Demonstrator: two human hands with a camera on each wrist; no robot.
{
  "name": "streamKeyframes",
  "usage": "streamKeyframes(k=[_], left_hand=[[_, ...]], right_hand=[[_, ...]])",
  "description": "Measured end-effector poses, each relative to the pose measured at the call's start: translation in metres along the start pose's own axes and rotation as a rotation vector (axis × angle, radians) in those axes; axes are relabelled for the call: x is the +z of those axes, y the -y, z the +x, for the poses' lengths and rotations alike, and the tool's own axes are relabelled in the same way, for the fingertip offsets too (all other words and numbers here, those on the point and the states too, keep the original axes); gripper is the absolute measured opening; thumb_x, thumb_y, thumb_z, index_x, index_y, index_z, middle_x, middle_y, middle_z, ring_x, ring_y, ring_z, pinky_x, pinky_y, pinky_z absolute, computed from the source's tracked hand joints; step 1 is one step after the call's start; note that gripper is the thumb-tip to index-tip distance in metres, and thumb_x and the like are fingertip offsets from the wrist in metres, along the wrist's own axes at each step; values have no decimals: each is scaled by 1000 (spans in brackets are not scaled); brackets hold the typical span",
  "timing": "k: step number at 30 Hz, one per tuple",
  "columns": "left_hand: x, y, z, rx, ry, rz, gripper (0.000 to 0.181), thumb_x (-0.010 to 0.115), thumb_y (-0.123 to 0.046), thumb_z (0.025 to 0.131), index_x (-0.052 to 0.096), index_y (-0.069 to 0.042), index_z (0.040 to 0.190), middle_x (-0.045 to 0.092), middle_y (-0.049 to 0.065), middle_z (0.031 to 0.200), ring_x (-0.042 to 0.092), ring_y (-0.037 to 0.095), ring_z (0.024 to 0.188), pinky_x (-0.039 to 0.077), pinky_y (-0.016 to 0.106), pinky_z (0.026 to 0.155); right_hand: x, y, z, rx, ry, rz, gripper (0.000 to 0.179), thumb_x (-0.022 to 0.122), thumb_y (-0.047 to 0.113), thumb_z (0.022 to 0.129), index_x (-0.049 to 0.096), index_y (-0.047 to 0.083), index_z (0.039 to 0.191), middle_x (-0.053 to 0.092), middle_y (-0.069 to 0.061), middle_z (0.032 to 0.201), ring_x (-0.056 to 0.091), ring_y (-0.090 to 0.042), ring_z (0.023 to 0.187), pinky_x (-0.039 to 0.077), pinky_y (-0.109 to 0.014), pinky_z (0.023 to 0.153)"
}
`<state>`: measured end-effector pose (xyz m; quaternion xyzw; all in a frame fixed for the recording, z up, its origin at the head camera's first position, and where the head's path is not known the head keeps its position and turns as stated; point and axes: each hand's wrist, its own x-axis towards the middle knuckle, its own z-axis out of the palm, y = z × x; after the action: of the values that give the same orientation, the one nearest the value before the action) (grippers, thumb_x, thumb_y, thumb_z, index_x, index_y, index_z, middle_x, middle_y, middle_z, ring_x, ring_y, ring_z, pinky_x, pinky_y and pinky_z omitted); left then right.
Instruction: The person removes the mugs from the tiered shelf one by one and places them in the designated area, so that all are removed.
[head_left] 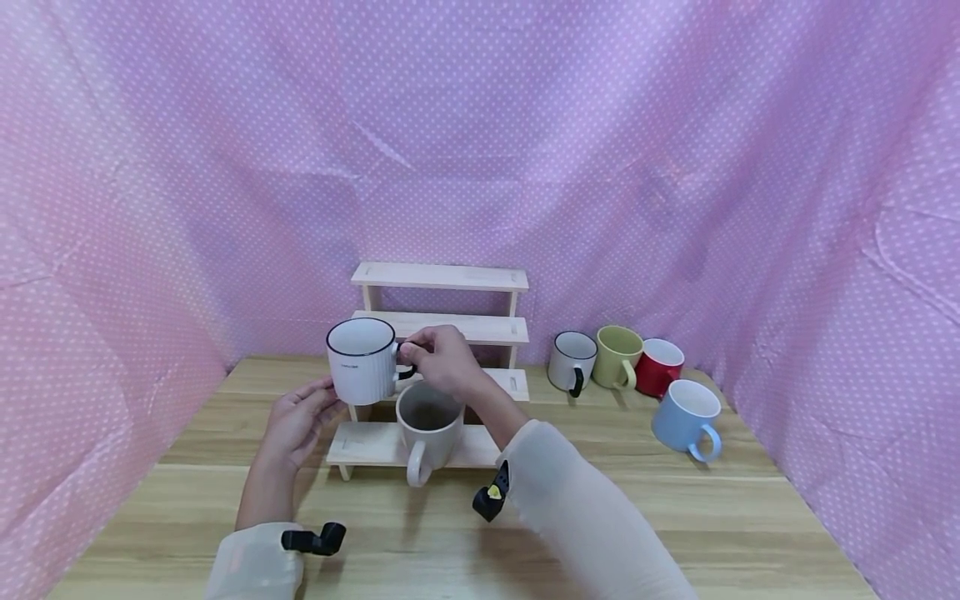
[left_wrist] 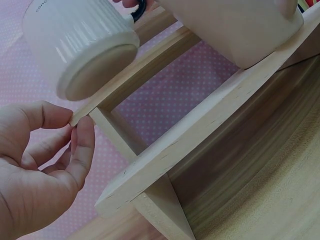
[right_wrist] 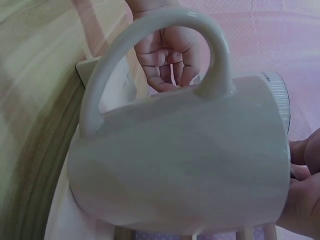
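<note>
A white ribbed mug [head_left: 363, 377] with a black rim is held upright above the left part of a stepped wooden rack [head_left: 480, 447]. My right hand [head_left: 447, 364] grips it by its black handle. In the left wrist view, the mug [left_wrist: 85, 47] hangs clear of the boards. Below it, my left hand [left_wrist: 42, 160] pinches the left end of one rack board between thumb and fingers. A large beige mug [head_left: 442, 440] stands on the lowest board, handle facing me. It fills much of the right wrist view, partly hiding the right hand [right_wrist: 304, 187].
At right on the wooden table [head_left: 600, 517] stand a white mug with black handle [head_left: 570, 362], a yellow-green mug [head_left: 613, 367], a red mug [head_left: 660, 371] and a light blue mug [head_left: 678, 425]. A pink dotted cloth [head_left: 465, 125] hangs behind and on both sides.
</note>
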<state>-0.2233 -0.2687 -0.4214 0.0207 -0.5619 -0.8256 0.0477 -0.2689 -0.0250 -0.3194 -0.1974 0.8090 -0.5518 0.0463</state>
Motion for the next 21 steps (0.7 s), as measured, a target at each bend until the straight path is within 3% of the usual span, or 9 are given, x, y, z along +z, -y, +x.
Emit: streamKeyframes(k=[9, 15, 21], left_hand=[[1, -1, -1, -4, -7, -14, 33, 52, 4, 104, 76, -17, 97, 74, -7, 101, 69, 6, 92, 60, 21, 90], [1, -4, -2, -9, -19, -56, 21, 56, 6, 101, 73, -4, 109, 74, -7, 103, 69, 7, 89, 61, 20, 89], [2, -4, -3, -13, -12, -60, 21, 56, 7, 101, 72, -2, 112, 74, -5, 107, 69, 8, 90, 61, 20, 88]], right_hand=[[-17, 12, -5, -16, -3, -19, 14, 64, 12, 102, 74, 2, 106, 74, -15, 101, 66, -16, 83, 57, -22, 69], [-34, 14, -5, -16, -20, -19, 15, 65, 13, 102, 74, 2, 106, 74, -17, 102, 70, -18, 81, 61, -23, 70], [-55, 13, -6, -42, -41, -5, 15, 64, 10, 102, 73, -2, 106, 75, -11, 96, 75, -21, 83, 66, -41, 83]])
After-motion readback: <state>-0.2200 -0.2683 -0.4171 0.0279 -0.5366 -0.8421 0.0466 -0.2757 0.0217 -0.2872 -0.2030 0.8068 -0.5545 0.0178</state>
